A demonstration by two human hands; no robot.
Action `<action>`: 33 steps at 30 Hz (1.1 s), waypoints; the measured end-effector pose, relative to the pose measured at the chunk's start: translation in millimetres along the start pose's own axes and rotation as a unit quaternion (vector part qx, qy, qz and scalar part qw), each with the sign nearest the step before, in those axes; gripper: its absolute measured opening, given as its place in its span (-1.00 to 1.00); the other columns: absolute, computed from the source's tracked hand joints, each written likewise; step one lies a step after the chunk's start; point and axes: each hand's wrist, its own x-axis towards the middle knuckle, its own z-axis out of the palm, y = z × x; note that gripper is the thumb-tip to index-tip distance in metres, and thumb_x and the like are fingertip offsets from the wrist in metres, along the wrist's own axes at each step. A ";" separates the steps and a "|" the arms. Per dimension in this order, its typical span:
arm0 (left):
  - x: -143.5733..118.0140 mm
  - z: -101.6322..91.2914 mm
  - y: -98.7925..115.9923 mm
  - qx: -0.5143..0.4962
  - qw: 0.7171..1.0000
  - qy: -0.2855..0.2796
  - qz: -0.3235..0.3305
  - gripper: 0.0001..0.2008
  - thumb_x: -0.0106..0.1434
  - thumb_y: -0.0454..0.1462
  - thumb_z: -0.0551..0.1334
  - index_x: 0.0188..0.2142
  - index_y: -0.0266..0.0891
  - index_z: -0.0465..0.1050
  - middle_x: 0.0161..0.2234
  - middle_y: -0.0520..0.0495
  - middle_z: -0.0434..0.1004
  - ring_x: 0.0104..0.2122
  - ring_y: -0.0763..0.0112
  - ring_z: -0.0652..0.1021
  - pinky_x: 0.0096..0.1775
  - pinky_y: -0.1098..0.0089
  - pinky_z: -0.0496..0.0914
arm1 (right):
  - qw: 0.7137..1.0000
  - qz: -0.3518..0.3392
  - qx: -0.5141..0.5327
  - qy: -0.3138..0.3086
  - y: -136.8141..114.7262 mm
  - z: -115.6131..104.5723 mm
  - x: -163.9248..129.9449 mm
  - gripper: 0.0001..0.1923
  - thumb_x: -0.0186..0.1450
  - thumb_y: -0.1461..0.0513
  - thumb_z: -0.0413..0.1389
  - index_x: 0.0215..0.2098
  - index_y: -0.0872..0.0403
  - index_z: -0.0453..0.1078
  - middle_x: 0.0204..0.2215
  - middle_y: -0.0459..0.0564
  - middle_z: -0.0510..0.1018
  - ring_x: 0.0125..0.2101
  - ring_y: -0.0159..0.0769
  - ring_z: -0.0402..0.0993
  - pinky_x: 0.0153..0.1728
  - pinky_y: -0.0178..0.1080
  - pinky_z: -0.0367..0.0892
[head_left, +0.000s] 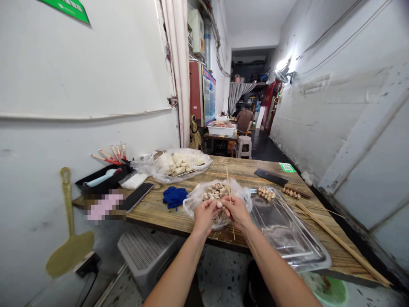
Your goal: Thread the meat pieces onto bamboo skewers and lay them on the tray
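In front of me an open plastic bag [191, 204] holds many small brown-and-pale pieces that look like mushrooms [214, 190]. Over its near part, my left hand [205, 212] pinches a small pale, rounded mushroom piece [219, 204]. My right hand [235, 209] is closed around a thin bamboo skewer [228, 181], which stands nearly upright, and its fingertips meet the same piece from the right. The skewer's upper part looks bare. To the right, a metal tray [281, 232] carries a skewer threaded with similar pieces [266, 193] at its far left corner.
More bare skewers [347, 247] lie along the right edge, near a cleaver [271, 176] and another loaded skewer [292, 193]. Leftward are a blue cloth [174, 197], a phone [139, 197], a black box [96, 177] and a bag of white slices [180, 164]. A person [245, 119] sits far back.
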 end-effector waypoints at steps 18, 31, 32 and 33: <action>22.0 -4.6 -11.7 0.399 0.902 0.014 0.162 -0.76 -0.04 -0.42 0.08 -0.41 -0.29 0.48 -0.48 -0.06 0.53 -0.44 0.36 0.49 -0.37 0.42 0.33 | 0.882 -0.232 -0.409 -0.016 1.8 -1.5 -0.7 -0.67 0.12 0.34 -0.01 -0.17 0.05 0.43 -0.27 0.00 0.53 -0.23 -0.24 0.39 -0.18 -0.22 0.26; 8.6 -2.1 -0.1 0.331 0.929 -0.024 0.161 -0.60 0.04 -0.42 0.09 -0.08 -0.26 0.35 -0.21 -0.16 0.50 -0.36 0.34 0.53 -0.23 0.31 0.39 | 0.900 -0.223 -0.366 0.075 10.0 -7.4 5.1 -0.77 0.12 0.22 0.02 -0.32 0.11 0.45 -0.39 0.01 0.54 -0.37 -0.24 0.43 -0.36 -0.26 0.31; 7.9 -2.6 0.4 0.290 0.948 -0.037 0.128 -0.63 0.05 -0.39 0.10 -0.11 -0.27 0.36 -0.26 -0.15 0.51 -0.43 0.37 0.54 -0.30 0.32 0.41 | 0.897 -0.224 -0.373 0.075 10.3 -8.4 4.9 -0.77 0.13 0.22 0.02 -0.31 0.11 0.45 -0.39 0.01 0.53 -0.37 -0.24 0.42 -0.37 -0.26 0.31; 7.1 -2.9 1.0 0.249 0.961 -0.050 0.105 -0.68 0.05 -0.36 0.13 -0.15 -0.28 0.38 -0.29 -0.13 0.52 -0.46 0.38 0.54 -0.34 0.35 0.43 | 0.893 -0.227 -0.381 0.073 10.1 -9.1 4.5 -0.78 0.13 0.23 0.02 -0.31 0.11 0.45 -0.39 0.02 0.53 -0.38 -0.24 0.42 -0.38 -0.27 0.31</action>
